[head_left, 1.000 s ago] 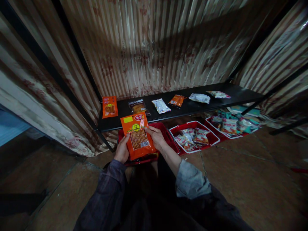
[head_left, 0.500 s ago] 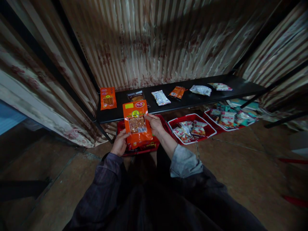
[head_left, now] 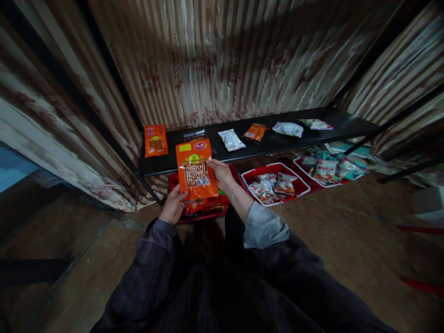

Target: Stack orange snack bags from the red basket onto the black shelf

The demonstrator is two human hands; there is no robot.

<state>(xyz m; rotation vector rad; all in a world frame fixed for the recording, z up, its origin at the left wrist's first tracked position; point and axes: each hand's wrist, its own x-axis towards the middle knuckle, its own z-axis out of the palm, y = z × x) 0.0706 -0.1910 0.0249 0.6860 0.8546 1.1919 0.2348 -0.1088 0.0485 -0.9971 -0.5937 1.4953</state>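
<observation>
Between my two hands is an orange snack packet (head_left: 197,173) with a clear window, held tilted above a red basket (head_left: 208,215). My left hand (head_left: 173,205) pinches its lower left corner. On the right edge, near the middle, my right hand (head_left: 222,175) grips it. More packets lie in the basket below, partly hidden by the held one. Behind it on the black shelf (head_left: 215,159) is a dark packet (head_left: 194,134), mostly covered from view. A similar orange packet (head_left: 156,140) lies at the shelf's left end.
Along the shelf lie a white packet (head_left: 231,140), a small orange packet (head_left: 255,132), a silvery packet (head_left: 287,129) and another light packet (head_left: 315,124). Two more red baskets (head_left: 301,190) with packets stand below at right. Black posts (head_left: 114,69) and striped curtains (head_left: 208,60) surround the shelf.
The orange packet and both hands have shifted slightly up and to the left. More of the basket's contents show beneath the packet. The hold is the same.
</observation>
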